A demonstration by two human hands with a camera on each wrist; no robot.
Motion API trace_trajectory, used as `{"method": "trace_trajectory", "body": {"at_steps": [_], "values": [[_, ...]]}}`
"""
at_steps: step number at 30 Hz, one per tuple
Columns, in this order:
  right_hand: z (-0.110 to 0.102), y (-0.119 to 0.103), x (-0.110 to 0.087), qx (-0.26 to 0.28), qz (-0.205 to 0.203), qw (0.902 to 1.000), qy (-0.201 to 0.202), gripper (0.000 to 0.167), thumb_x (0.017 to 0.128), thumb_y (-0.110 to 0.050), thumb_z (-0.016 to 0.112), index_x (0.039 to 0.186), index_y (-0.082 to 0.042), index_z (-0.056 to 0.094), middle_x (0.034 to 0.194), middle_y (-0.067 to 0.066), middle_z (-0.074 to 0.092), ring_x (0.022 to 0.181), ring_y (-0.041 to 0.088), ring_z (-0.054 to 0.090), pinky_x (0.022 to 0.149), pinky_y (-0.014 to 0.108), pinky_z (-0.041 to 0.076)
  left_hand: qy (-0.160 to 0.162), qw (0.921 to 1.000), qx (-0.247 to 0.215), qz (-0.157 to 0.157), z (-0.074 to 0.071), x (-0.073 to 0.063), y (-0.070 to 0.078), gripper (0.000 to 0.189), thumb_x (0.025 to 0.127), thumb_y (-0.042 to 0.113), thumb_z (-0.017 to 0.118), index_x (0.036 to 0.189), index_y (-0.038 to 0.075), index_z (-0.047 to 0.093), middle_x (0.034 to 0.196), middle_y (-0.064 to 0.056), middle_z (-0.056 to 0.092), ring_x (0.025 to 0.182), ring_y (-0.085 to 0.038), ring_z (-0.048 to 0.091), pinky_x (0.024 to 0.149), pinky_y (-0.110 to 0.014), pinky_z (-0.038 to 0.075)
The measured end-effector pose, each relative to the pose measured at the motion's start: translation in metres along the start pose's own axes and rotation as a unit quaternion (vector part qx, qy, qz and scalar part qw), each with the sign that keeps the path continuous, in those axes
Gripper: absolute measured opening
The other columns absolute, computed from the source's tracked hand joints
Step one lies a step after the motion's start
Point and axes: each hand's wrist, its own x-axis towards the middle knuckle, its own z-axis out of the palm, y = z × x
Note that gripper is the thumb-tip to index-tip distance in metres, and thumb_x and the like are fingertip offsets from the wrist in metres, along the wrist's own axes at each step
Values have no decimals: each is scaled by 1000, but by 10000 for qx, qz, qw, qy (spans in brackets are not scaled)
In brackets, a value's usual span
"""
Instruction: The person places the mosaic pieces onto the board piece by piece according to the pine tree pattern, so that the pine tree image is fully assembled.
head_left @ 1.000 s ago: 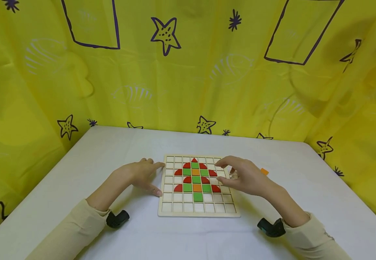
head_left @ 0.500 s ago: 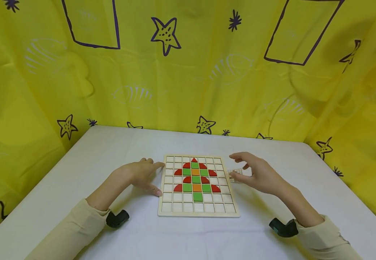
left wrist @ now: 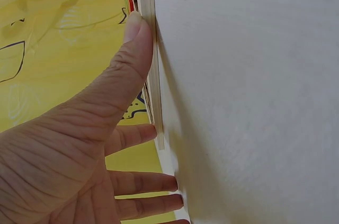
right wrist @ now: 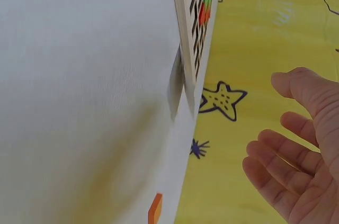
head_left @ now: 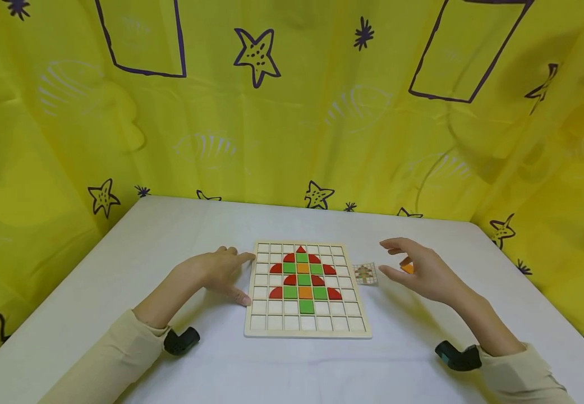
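Note:
A pale wooden grid board lies on the table, with red, green and orange tiles set in a tree shape. My left hand touches the board's left edge with thumb and index finger; the left wrist view shows its thumb against the rim, fingers extended. To the right of the board lies a small picture card with a similar tree pattern. My right hand hovers beyond the card, fingers loosely bent and holding nothing. A loose orange tile lies on the table, partly hidden behind that hand in the head view.
A white cloth covers the table. Yellow curtains printed with starfish and fish hang along the back and sides. Each wrist wears a small black camera, such as the right one.
My right hand has drawn back to the right, away from the board, uncovering the picture card. The left hand stays at the board's left edge. The tiles on the board look the same.

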Motion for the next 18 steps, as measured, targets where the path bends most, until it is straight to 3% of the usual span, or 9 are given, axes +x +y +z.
{"method": "trace_trajectory", "body": {"at_steps": [11, 18], "values": [[-10, 26, -8, -83, 99, 9995, 271, 41, 92, -12, 77, 129, -1, 62, 123, 18, 69, 105, 38, 68, 79, 32, 57, -27, 10000, -49, -16, -1, 0, 1, 103, 76, 61, 84, 155, 11, 40, 139, -24, 51, 132, -41, 47, 103, -61, 45], [-13, 42, -13, -39, 524, 9986, 27, 42, 93, -15, 76, 128, 2, 61, 124, 22, 67, 108, 39, 66, 79, 37, 57, -2, 10000, -43, -4, 0, -1, 1, 103, 76, 61, 84, 155, 12, 40, 137, -23, 52, 130, -40, 48, 102, -60, 47]]}}
